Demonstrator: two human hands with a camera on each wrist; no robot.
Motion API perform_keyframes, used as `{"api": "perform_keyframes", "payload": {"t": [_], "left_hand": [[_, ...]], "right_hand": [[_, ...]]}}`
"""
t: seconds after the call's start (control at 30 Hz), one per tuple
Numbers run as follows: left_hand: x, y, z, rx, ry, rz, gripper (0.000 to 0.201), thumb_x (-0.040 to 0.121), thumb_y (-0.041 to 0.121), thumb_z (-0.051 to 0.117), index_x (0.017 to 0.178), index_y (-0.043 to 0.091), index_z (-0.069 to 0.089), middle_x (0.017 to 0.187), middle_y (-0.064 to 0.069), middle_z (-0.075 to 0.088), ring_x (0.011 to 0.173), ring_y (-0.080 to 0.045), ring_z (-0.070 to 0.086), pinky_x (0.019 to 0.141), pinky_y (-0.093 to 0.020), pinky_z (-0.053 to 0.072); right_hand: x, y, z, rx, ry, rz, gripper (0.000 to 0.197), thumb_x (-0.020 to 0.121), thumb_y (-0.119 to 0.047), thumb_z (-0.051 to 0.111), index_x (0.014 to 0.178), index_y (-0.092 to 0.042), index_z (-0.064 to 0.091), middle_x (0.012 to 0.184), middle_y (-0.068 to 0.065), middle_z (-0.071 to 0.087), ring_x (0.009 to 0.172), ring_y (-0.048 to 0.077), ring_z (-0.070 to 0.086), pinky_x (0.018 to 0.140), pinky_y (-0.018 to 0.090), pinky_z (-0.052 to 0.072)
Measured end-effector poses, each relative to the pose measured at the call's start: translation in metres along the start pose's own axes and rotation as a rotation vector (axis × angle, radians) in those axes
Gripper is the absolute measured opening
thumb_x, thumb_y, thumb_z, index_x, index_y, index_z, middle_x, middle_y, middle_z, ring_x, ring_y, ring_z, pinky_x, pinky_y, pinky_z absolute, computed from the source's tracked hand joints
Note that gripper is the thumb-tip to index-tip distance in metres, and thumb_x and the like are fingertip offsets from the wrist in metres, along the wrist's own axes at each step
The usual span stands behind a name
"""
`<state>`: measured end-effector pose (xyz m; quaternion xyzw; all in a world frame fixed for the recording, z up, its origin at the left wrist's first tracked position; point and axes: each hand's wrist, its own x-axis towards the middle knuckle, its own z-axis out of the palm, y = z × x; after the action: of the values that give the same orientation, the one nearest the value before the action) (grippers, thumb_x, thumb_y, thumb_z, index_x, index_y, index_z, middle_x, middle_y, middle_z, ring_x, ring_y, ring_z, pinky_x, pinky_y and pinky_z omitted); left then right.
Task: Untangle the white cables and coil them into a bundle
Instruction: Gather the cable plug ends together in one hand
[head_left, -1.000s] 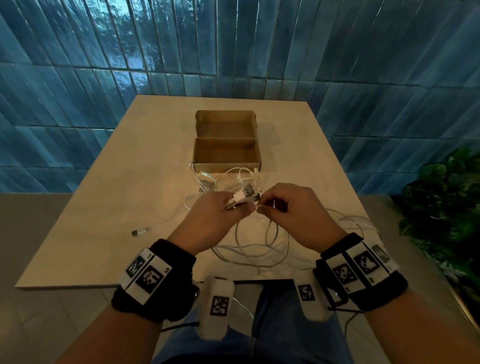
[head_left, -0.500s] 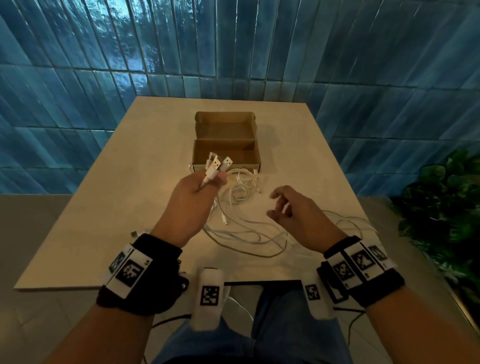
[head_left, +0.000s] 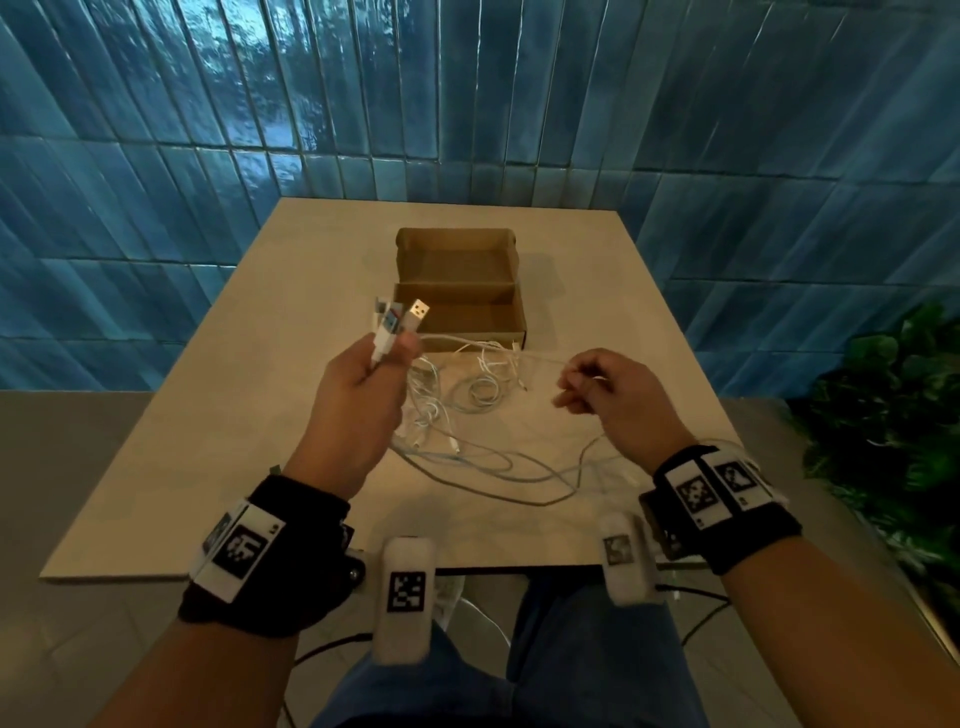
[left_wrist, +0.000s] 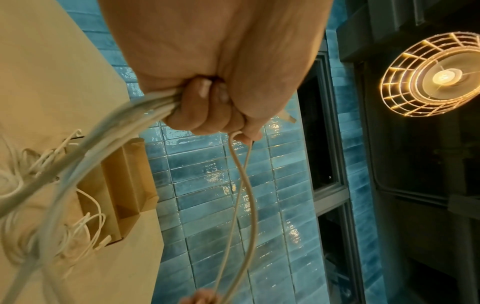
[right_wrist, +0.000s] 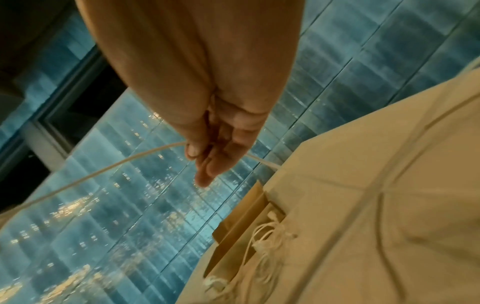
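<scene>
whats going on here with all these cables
A person is sorting out white cables at a table. The left hand grips a bunch of USB plugs, raised in front of an open cardboard box. The right hand pinches a single strand that runs across to the left hand. Most of the white cables lie loose and tangled on the table, not yet coiled.

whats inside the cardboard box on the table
The cardboard box stands open. In the head view only its bare brown floor shows; the white cables lie on the table in front of it. The near wall hides the floor strip right behind it.
</scene>
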<state>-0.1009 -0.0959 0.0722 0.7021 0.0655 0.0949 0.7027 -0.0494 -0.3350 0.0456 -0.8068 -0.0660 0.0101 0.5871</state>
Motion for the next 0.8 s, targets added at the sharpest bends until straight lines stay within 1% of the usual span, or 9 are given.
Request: {"api": "perform_keyframes", "payload": {"t": [0.07, 0.1, 0.2, 0.3, 0.4, 0.5, 0.6, 0.7, 0.8], "left_hand": [[0.003, -0.001, -0.002, -0.005, 0.028, -0.008, 0.028, 0.101, 0.026, 0.05, 0.074, 0.022, 0.058, 0.05, 0.01, 0.031, 0.045, -0.007, 0.025, 0.048, -0.029, 0.019], [0.004, -0.002, -0.002, 0.004, 0.031, -0.01, 0.028, 0.1, 0.027, 0.05, 0.074, 0.022, 0.058, 0.052, 0.009, 0.03, 0.046, -0.008, 0.025, 0.049, -0.03, 0.019], [0.005, -0.005, -0.001, 0.013, 0.026, -0.023, 0.028, 0.1, 0.029, 0.051, 0.072, 0.022, 0.054, 0.055, 0.006, 0.029, 0.047, -0.009, 0.024, 0.049, -0.031, 0.019], [0.005, -0.007, 0.0, -0.003, 0.039, -0.039, 0.025, 0.099, 0.028, 0.052, 0.075, 0.022, 0.057, 0.055, 0.006, 0.028, 0.048, -0.01, 0.022, 0.049, -0.031, 0.018], [0.006, -0.011, -0.003, -0.017, 0.091, -0.025, 0.019, 0.098, 0.028, 0.054, 0.085, 0.014, 0.058, 0.053, 0.006, 0.026, 0.046, -0.009, 0.022, 0.046, -0.028, 0.019], [0.008, -0.011, -0.01, -0.082, 0.156, -0.018, 0.017, 0.097, 0.028, 0.056, 0.09, 0.012, 0.055, 0.051, 0.007, 0.025, 0.043, -0.008, 0.023, 0.041, -0.02, 0.023], [0.009, -0.009, -0.015, -0.131, 0.159, -0.017, 0.029, 0.097, 0.025, 0.056, 0.071, 0.021, 0.046, 0.049, 0.009, 0.027, 0.042, -0.007, 0.024, 0.038, -0.018, 0.026], [0.011, -0.011, -0.016, -0.146, 0.165, -0.072, 0.036, 0.095, 0.023, 0.058, 0.064, 0.025, 0.039, 0.048, 0.01, 0.027, 0.042, -0.007, 0.023, 0.04, -0.02, 0.024], [0.013, -0.017, -0.016, -0.136, 0.174, -0.13, 0.041, 0.094, 0.023, 0.06, 0.06, 0.025, 0.037, 0.047, 0.009, 0.027, 0.042, -0.008, 0.022, 0.042, -0.022, 0.021]], "right_hand": [[0.002, 0.012, -0.019, -0.131, 0.145, -0.056, 0.015, 0.091, -0.005, 0.056, 0.084, -0.017, 0.062, 0.083, 0.003, 0.067, 0.078, 0.012, 0.066, 0.079, 0.021, 0.052], [0.003, 0.016, -0.028, -0.224, 0.198, -0.085, 0.012, 0.09, -0.007, 0.06, 0.086, -0.017, 0.064, 0.086, 0.0, 0.068, 0.082, 0.013, 0.064, 0.082, 0.016, 0.049], [0.0, 0.022, -0.05, -0.416, 0.32, -0.168, 0.009, 0.086, -0.011, 0.066, 0.086, -0.019, 0.067, 0.09, -0.005, 0.065, 0.086, 0.007, 0.058, 0.077, 0.001, 0.037], [-0.005, 0.02, -0.068, -0.457, 0.491, -0.271, 0.007, 0.085, -0.008, 0.067, 0.084, -0.015, 0.068, 0.094, -0.005, 0.061, 0.089, 0.0, 0.052, 0.082, -0.001, 0.033], [-0.009, 0.026, -0.081, -0.525, 0.573, -0.16, 0.007, 0.088, -0.014, 0.064, 0.088, -0.011, 0.07, 0.097, 0.002, 0.061, 0.09, 0.009, 0.053, 0.08, 0.007, 0.033], [-0.016, 0.045, -0.095, -0.77, 0.379, 0.177, 0.023, 0.095, -0.019, 0.053, 0.106, -0.005, 0.069, 0.111, 0.017, 0.064, 0.101, 0.031, 0.057, 0.081, 0.026, 0.036], [-0.028, 0.047, -0.097, -0.884, 0.079, 0.5, 0.042, 0.096, -0.009, 0.048, 0.138, -0.008, 0.045, 0.138, 0.017, 0.048, 0.126, 0.031, 0.044, 0.098, 0.03, 0.034], [-0.028, 0.044, -0.08, -0.925, 0.064, 0.53, 0.054, 0.093, -0.009, 0.044, 0.146, -0.017, 0.032, 0.146, 0.015, 0.034, 0.132, 0.032, 0.034, 0.105, 0.033, 0.029], [-0.014, 0.051, -0.056, -0.858, 0.054, 0.433, 0.055, 0.091, -0.01, 0.045, 0.143, -0.023, 0.035, 0.141, 0.015, 0.035, 0.125, 0.039, 0.035, 0.105, 0.041, 0.03]]}}
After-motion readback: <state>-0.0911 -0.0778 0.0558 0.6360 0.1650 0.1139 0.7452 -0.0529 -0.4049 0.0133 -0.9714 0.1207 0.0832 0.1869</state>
